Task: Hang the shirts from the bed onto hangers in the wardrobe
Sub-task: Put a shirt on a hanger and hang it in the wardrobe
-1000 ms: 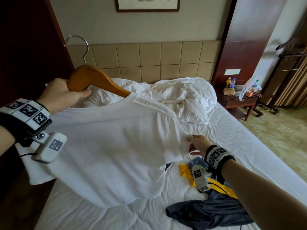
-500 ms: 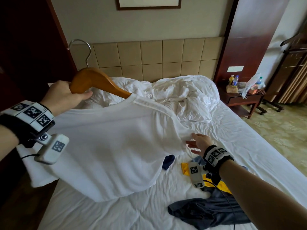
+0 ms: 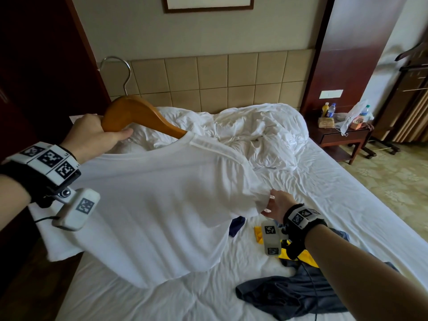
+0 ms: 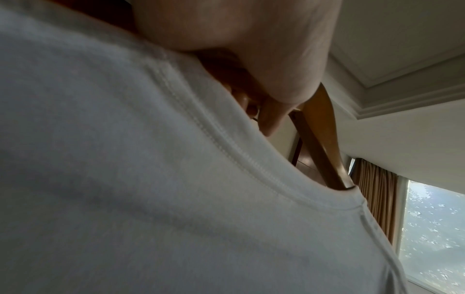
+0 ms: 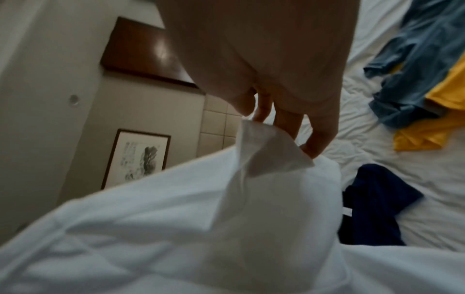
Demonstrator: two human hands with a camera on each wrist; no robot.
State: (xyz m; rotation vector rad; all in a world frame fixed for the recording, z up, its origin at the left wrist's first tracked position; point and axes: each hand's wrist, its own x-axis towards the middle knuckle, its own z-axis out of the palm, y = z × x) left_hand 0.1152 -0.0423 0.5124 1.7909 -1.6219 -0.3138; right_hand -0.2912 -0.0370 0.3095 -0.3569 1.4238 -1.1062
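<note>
I am holding the wooden hanger (image 3: 136, 117) up at about ten o'clock, my left hand (image 3: 92, 135) wrapped around its near arm just under the metal hook. The far arm is already sitting inside the white T-shirt (image 3: 152, 209), going in through the collar; the near shoulder, as far as I can judge, is not yet seated over the arm I am gripping. My right hand (image 3: 276, 206), out at three o'clock, is pinching the hem of the shirt's sleeve and pulling it outward. So this shirt is partly dressed on the hanger and hanging above the bed (image 3: 347, 205), not yet in the wardrobe. More garments are lying on the sheet at four to five o'clock: a yellow one (image 5: 432, 127), a denim-blue one (image 5: 412, 65), a navy piece (image 5: 375, 204) and a dark grey one (image 3: 291, 297). Most of the job is still ahead of me.
</note>
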